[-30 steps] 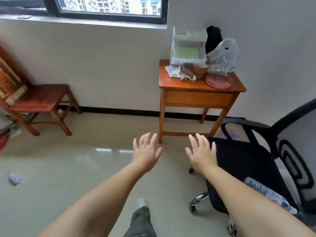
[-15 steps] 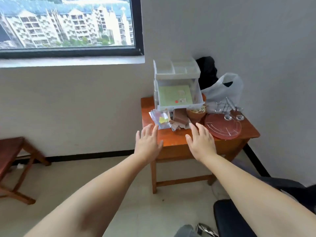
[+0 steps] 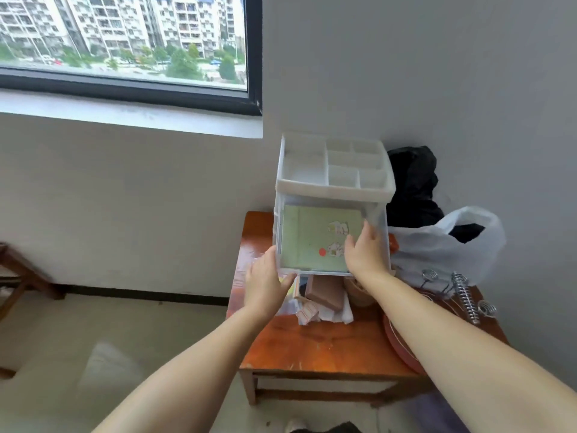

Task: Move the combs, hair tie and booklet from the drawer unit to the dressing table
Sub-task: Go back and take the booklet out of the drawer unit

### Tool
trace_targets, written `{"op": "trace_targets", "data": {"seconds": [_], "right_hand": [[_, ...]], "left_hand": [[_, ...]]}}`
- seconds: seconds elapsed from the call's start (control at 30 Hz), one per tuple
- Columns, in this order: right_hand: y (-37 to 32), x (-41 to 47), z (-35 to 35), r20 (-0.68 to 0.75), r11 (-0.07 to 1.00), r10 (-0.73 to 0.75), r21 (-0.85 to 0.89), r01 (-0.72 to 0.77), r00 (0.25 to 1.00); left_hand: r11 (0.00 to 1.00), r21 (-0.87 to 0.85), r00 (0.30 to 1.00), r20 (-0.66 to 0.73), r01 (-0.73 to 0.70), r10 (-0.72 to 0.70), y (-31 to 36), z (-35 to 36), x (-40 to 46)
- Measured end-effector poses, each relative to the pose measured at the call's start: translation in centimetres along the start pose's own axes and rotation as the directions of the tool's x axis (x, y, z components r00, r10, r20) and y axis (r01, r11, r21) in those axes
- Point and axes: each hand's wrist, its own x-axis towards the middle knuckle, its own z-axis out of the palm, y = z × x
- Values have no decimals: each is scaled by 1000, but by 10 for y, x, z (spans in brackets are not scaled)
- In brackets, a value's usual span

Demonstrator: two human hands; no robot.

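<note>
- Pale green booklet [image 3: 307, 237] with small cartoon figures and a red dot lies flat in the pulled-out drawer [image 3: 379, 223] of the white plastic drawer unit [image 3: 334, 185].
- Right hand [image 3: 363, 253] reaches into the drawer, palm down on the right part of the booklet, fingers spread and lying on the cover; whether it has gripped the booklet I cannot tell.
- Left hand [image 3: 265, 284] is at the drawer's front left corner, fingers held loosely apart against the clear wall, holding nothing that shows.
- The unit's top tray is split into several small compartments; no combs or hair tie can be made out.
- The unit stands at the back of an orange-brown wooden table [image 3: 315, 345], by the wall.
- Under the drawer's front edge lie a brown block [image 3: 324, 292] and crumpled papers [image 3: 309, 310].
- To the right sit a white plastic bag [image 3: 437, 245], a black bag [image 3: 412, 182] behind it, metal springs [image 3: 465, 295], and a reddish round tray [image 3: 399, 348].
</note>
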Motion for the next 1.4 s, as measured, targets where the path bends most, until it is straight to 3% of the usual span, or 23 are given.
{"op": "trace_targets", "data": {"seconds": [0.23,0.43,0.67,0.83,0.9,0.97,1.03,1.1,1.17,1.23,1.4], "right_hand": [[-9,19,7,-22,956,236,185,-228,971],[-16,31,-7,169,860,316,365,-357,934],[-15,23,-35,302,743,154,592,-312,941],[21,-11,-76,414,391,-97,852,-348,905],[37,-26,-90,452,350,-169,858,-375,876],[46,-39,-94,512,447,-226,810,-379,829],[46,-48,-88,573,625,-240,709,-327,784],[37,-50,-74,621,815,-245,548,-189,744],[22,-48,-60,651,920,-254,390,-28,715],[10,-41,-50,652,947,-275,312,81,707],[0,-9,-49,571,935,-316,323,147,758]], "left_hand": [[1000,-12,1000,7,-21,21,-6,-2,4],[999,-24,999,30,-40,40,-6,-9,6],[996,-32,995,45,-86,87,-6,-16,7],[998,-21,998,34,-57,58,-10,-21,13],[998,-26,998,8,-58,58,-10,-24,17],[998,-29,999,-7,-51,51,-8,-28,21],[998,-12,998,-19,-63,63,-6,-32,25],[996,6,995,-33,-93,93,-3,-37,29],[994,20,993,-35,-109,110,-1,-41,33],[993,45,993,-32,-111,113,0,-46,38],[963,204,981,-51,-174,188,8,-55,65]]}}
